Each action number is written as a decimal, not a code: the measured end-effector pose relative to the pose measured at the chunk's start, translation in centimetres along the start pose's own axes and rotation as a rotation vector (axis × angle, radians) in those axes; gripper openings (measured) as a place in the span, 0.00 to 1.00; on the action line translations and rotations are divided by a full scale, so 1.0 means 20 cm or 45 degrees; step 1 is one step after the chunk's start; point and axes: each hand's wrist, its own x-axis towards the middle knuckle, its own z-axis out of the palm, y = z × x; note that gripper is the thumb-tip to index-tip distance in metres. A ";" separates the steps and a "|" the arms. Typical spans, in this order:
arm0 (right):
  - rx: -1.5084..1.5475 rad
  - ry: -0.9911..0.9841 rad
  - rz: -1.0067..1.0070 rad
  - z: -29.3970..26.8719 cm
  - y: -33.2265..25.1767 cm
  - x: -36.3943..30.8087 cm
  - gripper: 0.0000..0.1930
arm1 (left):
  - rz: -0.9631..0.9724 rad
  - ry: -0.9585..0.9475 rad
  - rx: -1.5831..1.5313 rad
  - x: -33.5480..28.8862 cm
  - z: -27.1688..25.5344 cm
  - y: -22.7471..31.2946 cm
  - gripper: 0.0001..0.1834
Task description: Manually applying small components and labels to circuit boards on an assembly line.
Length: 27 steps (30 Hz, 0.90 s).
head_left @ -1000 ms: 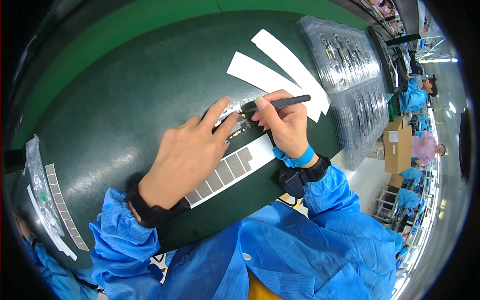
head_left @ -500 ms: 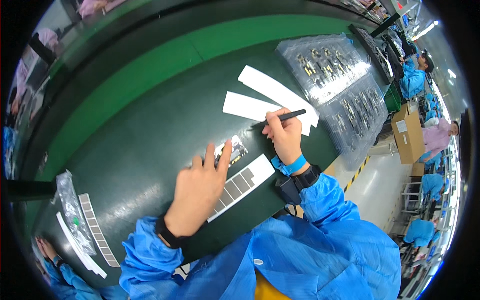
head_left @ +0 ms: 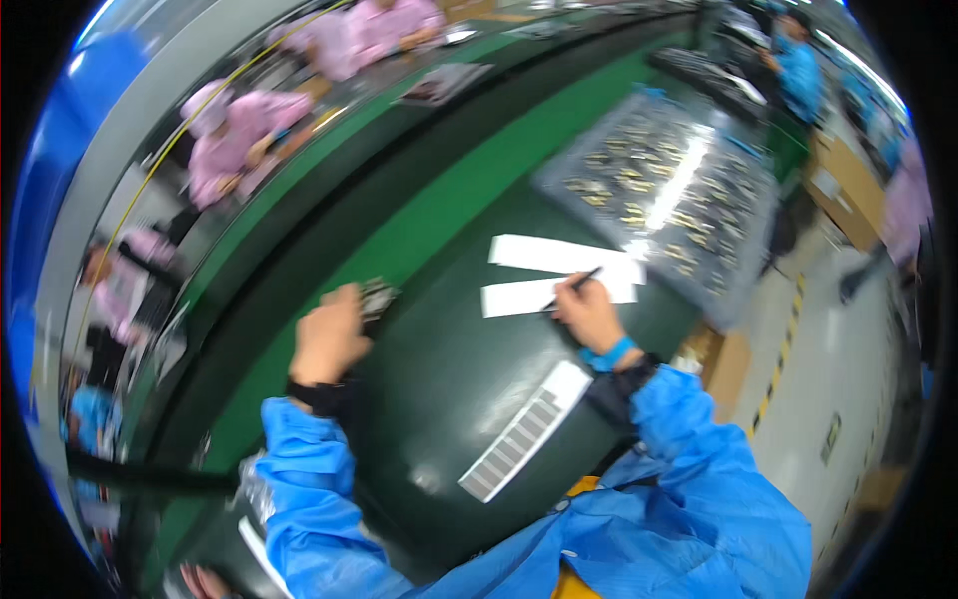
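At the far left side of a dark green desk (head_left: 429, 409), where it meets a brighter green band (head_left: 469, 200), a person's left hand (head_left: 331, 336) reaches out, back of the hand upward. A small dark and silvery part (head_left: 377, 299) sits at the fingertips, just beyond them and to the right of the hand. The fingers are bent in toward it, but blur hides whether this grip is closed on the part or only beside it.

The right hand (head_left: 591, 314), well apart from the part, has a narrow grip around a slim black tool (head_left: 589, 278), which slants across the fingers with one end pointing down to the left. This hand is over the right end of the lower of two white paper strips (head_left: 511, 299); whether it touches the paper cannot be told. Nearer the body lies a white sheet with a row of grey labels (head_left: 519, 446), tilted up to the right. Beyond the right hand, a clear plastic tray (head_left: 726, 304) carries many small dark and gold pieces. A blue band (head_left: 609, 354) circles the right wrist.
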 end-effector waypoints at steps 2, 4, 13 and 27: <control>-0.205 -0.056 -0.145 0.03 0.02 0.02 0.13 | -0.045 -0.072 0.044 0.09 0.12 -0.28 0.27; -0.106 -0.130 -0.217 0.08 -0.01 0.01 0.13 | -0.137 -0.078 -0.027 0.10 0.30 -0.57 0.30; -0.219 0.103 -0.174 -0.67 -0.32 -0.11 0.13 | -0.211 0.235 -0.009 -0.11 0.31 -0.46 0.32; -1.557 0.133 0.078 -1.21 -0.29 0.39 0.24 | 0.452 -0.221 -0.688 -0.60 0.16 0.79 0.22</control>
